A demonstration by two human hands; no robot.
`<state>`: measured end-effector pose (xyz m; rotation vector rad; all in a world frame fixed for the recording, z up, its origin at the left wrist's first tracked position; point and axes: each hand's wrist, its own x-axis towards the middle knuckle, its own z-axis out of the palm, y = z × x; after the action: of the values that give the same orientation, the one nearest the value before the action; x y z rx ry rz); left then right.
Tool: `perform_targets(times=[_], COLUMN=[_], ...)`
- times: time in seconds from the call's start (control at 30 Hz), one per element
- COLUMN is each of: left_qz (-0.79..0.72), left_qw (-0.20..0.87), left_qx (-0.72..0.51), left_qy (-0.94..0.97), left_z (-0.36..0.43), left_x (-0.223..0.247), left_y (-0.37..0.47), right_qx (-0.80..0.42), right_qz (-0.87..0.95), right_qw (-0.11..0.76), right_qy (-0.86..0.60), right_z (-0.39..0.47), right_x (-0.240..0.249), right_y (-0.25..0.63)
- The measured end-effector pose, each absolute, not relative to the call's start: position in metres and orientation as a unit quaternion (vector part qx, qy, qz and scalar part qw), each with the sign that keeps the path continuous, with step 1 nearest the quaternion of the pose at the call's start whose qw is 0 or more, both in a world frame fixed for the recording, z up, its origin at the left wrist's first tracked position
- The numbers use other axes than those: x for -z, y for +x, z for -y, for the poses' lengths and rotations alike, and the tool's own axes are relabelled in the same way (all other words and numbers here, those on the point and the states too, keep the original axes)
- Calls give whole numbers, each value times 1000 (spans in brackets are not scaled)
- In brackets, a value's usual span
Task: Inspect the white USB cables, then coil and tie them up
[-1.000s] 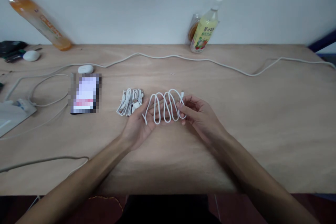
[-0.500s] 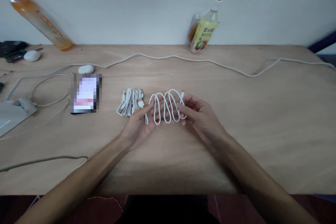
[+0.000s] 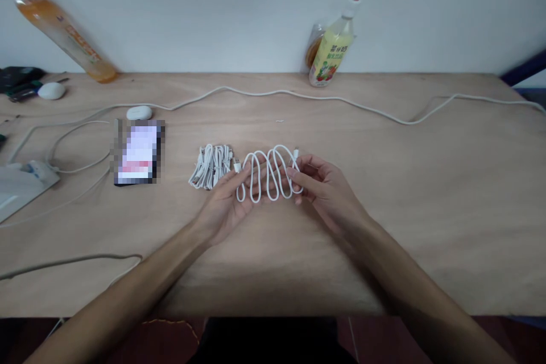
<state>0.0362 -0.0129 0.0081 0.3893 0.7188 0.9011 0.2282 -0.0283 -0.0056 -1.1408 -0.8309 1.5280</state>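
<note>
A white cable (image 3: 268, 176) is folded in several upright loops between my two hands, low over the wooden table. My left hand (image 3: 228, 202) pinches its left end near a white plug (image 3: 238, 165), thumb on top, with fingers reaching under the loops. The right end is pinched by my right hand (image 3: 322, 187), where another white plug (image 3: 296, 153) sticks up above the fingertips. Just left of the held cable lies a pile of bundled white cables (image 3: 210, 168), beside my left thumb.
A phone (image 3: 139, 153) and a white case (image 3: 139, 112) lie at left. A long white cord (image 3: 273, 92) crosses the table (image 3: 426, 193). Against the wall stand an orange bottle (image 3: 68, 40) and a yellow bottle (image 3: 333, 48). More cords lie at left.
The left plug has turned and shifted slightly right, nearer my left thumb, and the leftmost loop has opened wider. My right hand stays where it was.
</note>
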Motion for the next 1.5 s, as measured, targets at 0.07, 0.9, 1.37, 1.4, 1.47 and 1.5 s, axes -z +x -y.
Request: perform_targets(times=[0.07, 0.9, 1.37, 1.4, 1.47, 1.5], left_qz=[-341, -329, -358, -355, -343, -336], left_qw=[816, 815, 810, 812, 817, 819], left_qx=[-428, -451, -437, -436, -438, -440], left_qy=[187, 153, 157, 157, 154, 153], left_z=[13, 12, 13, 13, 13, 13], left_x=[-7, -7, -10, -10, -8, -7], left_y=[36, 38, 37, 37, 36, 35], right_qx=[-634, -648, -654, -654, -654, -654], right_qz=[344, 322, 313, 313, 314, 315], right_qw=[505, 494, 489, 490, 491, 491], right_qy=[-474, -481, -484, -484, -483, -482], right_z=[28, 31, 31, 31, 31, 31], right_x=[6, 4, 4, 4, 5, 5], right_y=[227, 228, 228, 228, 228, 228])
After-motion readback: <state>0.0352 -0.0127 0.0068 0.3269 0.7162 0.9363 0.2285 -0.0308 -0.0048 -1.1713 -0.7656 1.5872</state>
